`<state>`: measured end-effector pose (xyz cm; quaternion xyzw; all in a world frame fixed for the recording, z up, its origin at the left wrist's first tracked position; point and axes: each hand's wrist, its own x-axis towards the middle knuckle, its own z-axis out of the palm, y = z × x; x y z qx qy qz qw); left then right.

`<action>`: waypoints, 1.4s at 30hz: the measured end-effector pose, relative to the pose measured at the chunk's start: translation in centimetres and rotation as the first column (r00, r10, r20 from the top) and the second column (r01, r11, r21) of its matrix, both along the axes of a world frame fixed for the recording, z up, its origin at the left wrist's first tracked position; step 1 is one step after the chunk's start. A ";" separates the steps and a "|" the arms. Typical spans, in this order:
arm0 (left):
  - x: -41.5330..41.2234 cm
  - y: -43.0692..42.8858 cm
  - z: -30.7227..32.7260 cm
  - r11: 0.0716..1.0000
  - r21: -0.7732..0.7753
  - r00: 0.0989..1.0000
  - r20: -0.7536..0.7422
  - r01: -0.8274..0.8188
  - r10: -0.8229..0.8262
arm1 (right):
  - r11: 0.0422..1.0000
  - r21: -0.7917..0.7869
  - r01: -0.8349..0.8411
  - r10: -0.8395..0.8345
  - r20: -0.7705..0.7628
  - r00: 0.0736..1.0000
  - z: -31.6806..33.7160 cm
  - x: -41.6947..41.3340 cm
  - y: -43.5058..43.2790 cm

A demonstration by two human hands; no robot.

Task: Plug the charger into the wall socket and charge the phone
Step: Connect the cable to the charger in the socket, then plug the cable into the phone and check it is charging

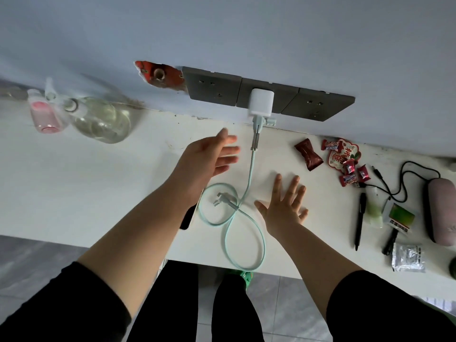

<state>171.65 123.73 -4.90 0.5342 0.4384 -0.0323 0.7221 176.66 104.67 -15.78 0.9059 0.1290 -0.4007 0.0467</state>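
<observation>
A white charger (261, 102) sits plugged into the middle plate of the grey wall socket strip (214, 88). Its mint-green cable (249, 174) runs down onto the white desk (98, 193) and loops there, its free plug end (220, 197) lying inside the loop. A dark phone (188, 217) lies under my left forearm, mostly hidden. My left hand (212, 157) hovers open just left of the cable, below the charger. My right hand (283, 206) rests flat on the desk with fingers spread, right of the cable loop. Neither hand holds anything.
A clear glass bottle (103, 119) and a pink bottle (44, 114) stand at the left by the wall. Wrapped sweets (345, 161), a black pen (359, 220), a black cable (407, 178), a pink case (441, 208) and small packets (407, 256) crowd the right. A broken hole (160, 74) is in the wall.
</observation>
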 end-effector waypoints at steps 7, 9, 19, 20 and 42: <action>-5.5 -4.0 -6.9 0.953 0.047 0.861 -0.444 0.298 -0.247 | 1.000 0.006 0.001 -0.002 0.008 1.000 -0.1 0.0 -0.1; -5.6 -5.5 -8.0 0.986 -0.063 0.872 -0.460 0.153 -0.164 | 1.000 0.011 0.001 -0.001 0.010 1.000 -0.2 0.0 -0.1; -6.8 -8.3 -7.9 0.995 0.002 0.919 -0.382 -0.101 0.094 | 0.995 0.098 -0.014 0.017 -0.033 0.999 1.1 0.6 -0.8; -7.4 -8.5 -7.2 0.987 -0.042 0.923 -0.362 -0.157 0.131 | 0.989 0.150 -0.009 0.017 -0.056 0.998 1.8 0.8 -1.3; -20.5 -0.8 -0.8 0.873 0.045 0.835 -0.274 -0.485 0.478 | 0.619 0.183 0.763 -0.736 -0.204 0.646 3.5 -12.1 15.9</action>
